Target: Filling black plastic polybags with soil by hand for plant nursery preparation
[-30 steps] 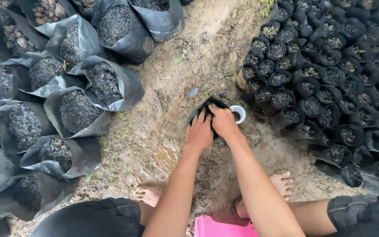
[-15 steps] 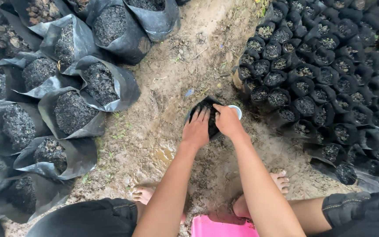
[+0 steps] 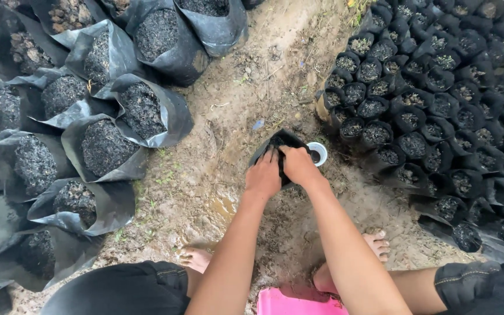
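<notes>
A small black nursery bag (image 3: 279, 144) of dark soil is seen standing on the bare, muddy ground (image 3: 234, 99), in the middle of the path between two groups of bags. Both hands are laid on its mouth — the left hand (image 3: 264, 175) is spread flat, fingers pressed down onto the soil and the bag's near edge; the right hand (image 3: 298, 165) is curled over the top beside it, fingers bent into the soil. Neither hand is closed round the bag; the two hands touch at the thumbs' side.

Just right of the bag, touching or nearly so, a white cup (image 3: 317, 153) with a dark inside is set on the ground, partly covered by the right hand.

Large black bags (image 3: 141, 111) filled with dark, coarse soil are massed on the left, mouths open and tilted. On the right, small filled bags (image 3: 415, 116) are packed tightly in rows — well apart from the large ones.

Two bare feet (image 3: 196, 258) are planted on the mud below the arms. A pink container edge (image 3: 298, 302) is visible at the bottom, between the knees.
</notes>
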